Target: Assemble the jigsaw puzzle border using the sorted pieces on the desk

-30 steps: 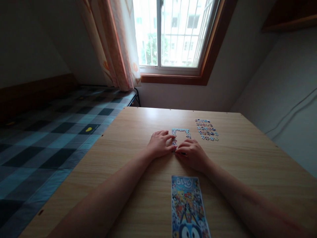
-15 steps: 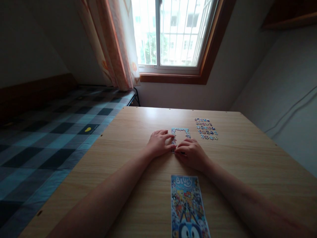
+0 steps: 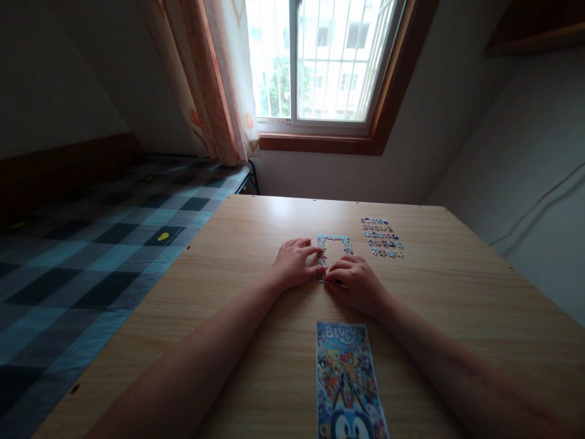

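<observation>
A small jigsaw frame, only its border joined, lies on the wooden table. My left hand rests against its left side, fingers curled with the tips on the border pieces. My right hand covers the frame's near edge, fingers bent and pressed down on the pieces there; what lies under them is hidden. Loose puzzle pieces are laid out in rows to the right of the frame. A printed reference picture with a blue cartoon dog lies near me, between my forearms.
A bed with a checked blue cover runs along the table's left edge. Behind the table are a barred window, a peach curtain and a white wall. A cable runs along the right wall.
Both hands stay on the frame's near corner with barely any shift. The view has moved very slightly.
</observation>
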A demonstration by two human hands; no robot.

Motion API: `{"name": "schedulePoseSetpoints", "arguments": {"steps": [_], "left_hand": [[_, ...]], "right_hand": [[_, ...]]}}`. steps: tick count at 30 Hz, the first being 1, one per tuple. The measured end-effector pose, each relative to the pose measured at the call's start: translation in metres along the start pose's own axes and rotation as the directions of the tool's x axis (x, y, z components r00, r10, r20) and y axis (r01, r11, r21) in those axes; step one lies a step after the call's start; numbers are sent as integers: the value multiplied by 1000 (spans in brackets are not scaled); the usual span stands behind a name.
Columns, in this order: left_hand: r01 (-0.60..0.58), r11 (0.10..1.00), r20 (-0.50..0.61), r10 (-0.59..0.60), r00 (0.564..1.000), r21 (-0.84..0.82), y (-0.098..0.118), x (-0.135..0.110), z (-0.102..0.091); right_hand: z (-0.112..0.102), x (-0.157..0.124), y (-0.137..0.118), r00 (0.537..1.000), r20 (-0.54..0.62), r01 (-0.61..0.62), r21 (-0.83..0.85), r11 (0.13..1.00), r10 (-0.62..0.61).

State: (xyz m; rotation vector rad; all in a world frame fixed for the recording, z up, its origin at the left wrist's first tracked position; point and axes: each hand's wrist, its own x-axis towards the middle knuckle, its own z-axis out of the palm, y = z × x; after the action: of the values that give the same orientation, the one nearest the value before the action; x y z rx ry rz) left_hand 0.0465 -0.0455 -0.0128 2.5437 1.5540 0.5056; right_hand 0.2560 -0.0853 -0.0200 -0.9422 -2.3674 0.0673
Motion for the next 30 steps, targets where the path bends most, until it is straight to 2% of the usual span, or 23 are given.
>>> {"name": "schedulePoseSetpoints", "arguments": {"steps": [23, 26, 30], "left_hand": [[1, 1000, -3, -1, 1000, -5, 1, -1, 1], [-2, 1000, -10, 2, 1000, -21, 2, -1, -1], [18, 997, -28, -20, 999, -79, 0, 3, -2]], "right_hand": [[1, -1, 1, 1000, 5, -1, -23, 1000, 1], [-4, -1, 4, 997, -75, -22, -26, 999, 20], [-14, -1, 13, 955, -258, -164, -33, 986, 150]]}}
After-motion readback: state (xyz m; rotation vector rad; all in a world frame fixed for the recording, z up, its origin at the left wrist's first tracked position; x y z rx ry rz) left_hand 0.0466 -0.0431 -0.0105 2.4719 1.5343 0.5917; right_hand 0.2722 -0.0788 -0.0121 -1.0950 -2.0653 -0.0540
